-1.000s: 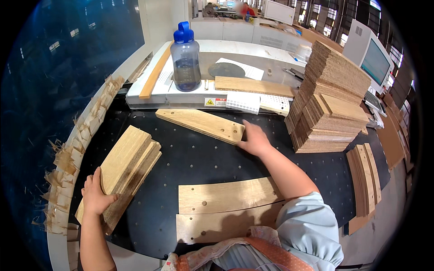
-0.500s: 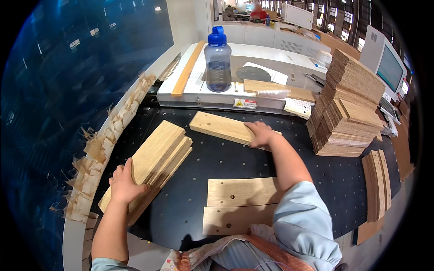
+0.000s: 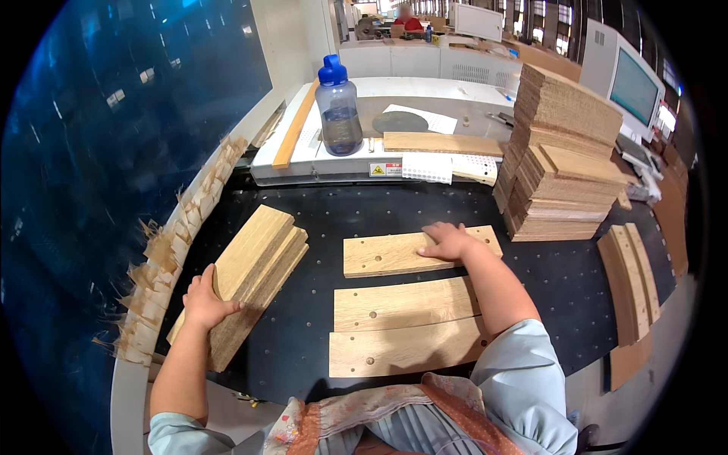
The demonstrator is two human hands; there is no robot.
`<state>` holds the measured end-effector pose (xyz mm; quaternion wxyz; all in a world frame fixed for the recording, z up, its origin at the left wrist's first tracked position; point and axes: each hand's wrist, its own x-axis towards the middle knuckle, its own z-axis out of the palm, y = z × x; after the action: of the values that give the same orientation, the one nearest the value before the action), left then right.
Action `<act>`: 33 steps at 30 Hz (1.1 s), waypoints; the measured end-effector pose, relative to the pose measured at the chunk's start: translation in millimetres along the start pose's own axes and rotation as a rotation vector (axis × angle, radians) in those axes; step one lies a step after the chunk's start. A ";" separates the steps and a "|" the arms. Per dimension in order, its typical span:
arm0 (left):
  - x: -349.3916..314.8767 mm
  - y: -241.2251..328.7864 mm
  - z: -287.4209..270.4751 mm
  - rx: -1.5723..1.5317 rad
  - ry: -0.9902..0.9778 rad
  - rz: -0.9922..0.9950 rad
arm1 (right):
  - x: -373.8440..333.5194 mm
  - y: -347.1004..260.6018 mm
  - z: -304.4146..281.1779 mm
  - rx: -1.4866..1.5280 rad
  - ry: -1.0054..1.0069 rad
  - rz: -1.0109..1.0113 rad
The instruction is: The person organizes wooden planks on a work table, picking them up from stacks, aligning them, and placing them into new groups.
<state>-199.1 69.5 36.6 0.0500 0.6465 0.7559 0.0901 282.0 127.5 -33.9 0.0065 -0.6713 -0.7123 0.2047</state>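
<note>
Drilled board lies beneath right hand, fingers spread; left hand spans board stack, grip undeterminable. Drilled board, slanted earlier, now nearly parallels nearer boards.

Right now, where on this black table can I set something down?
The widest bare patch of table lies between your right forearm and the boards at far right; a smaller one lies between the flat planks and the stack at your left hand. The back right is crowded by the tall brown pile.
</note>
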 end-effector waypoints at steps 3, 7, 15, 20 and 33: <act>-0.1 -8.3 1.2 -0.049 0.005 0.009 | -1.2 -10.0 19.4 -0.037 0.168 -0.068; 3.4 14.7 -15.2 -0.014 0.038 0.069 | -3.8 -6.2 30.0 -0.028 0.203 -0.119; 104.2 100.9 -25.6 -0.183 0.100 0.492 | -9.8 -3.9 26.0 0.004 0.246 -0.054; 168.5 132.4 -18.4 0.042 0.174 0.797 | -10.6 -3.5 32.8 -0.005 0.383 -0.054; 235.3 127.1 25.3 0.132 0.139 1.067 | -13.7 -8.0 35.3 -0.044 0.481 0.010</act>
<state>-108.6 322.2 47.0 -0.0935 0.9348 0.3284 0.0979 265.7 104.3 -60.2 0.1606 -0.7044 -0.6911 0.0234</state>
